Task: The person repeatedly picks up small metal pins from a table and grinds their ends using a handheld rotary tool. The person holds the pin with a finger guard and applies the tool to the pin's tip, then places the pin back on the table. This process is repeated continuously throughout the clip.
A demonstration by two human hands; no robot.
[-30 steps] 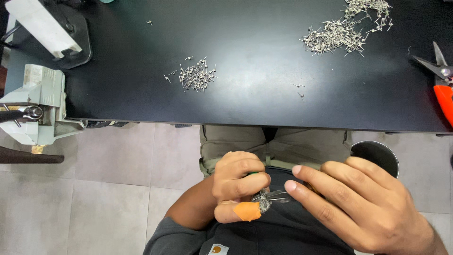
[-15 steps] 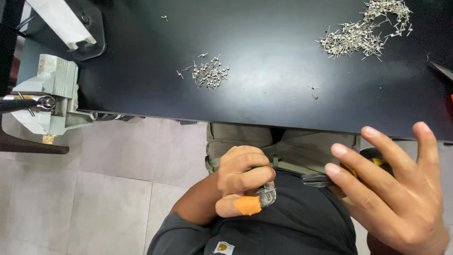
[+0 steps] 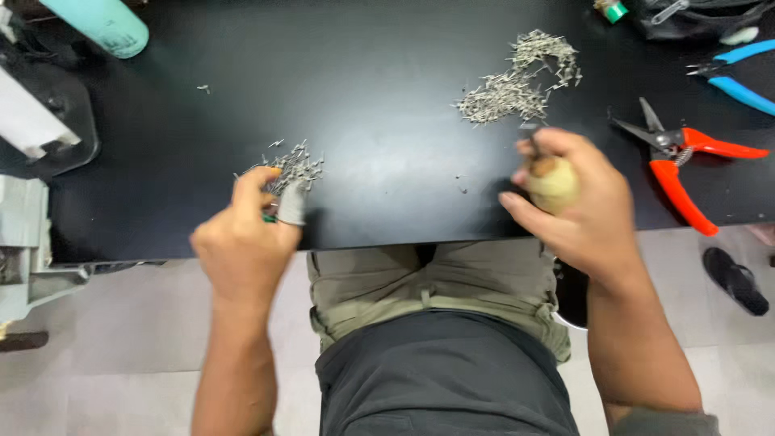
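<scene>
Two piles of small metal pins sit on the bench (image 3: 387,97): a small pile (image 3: 292,165) by the left hand (image 3: 246,242), a bigger pile (image 3: 517,85) above the right hand (image 3: 577,206). Left pinches a small grey part, right is closed round a wooden handle (tool tip hidden). Looks mid-job. Two cutters (image 3: 686,157) lie right.

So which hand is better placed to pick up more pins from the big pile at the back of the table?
Probably the right hand. It sits just below the large pile of metal pins, though it grips a pale rounded object. The left hand is far across the black table, by the small pin pile.
</scene>
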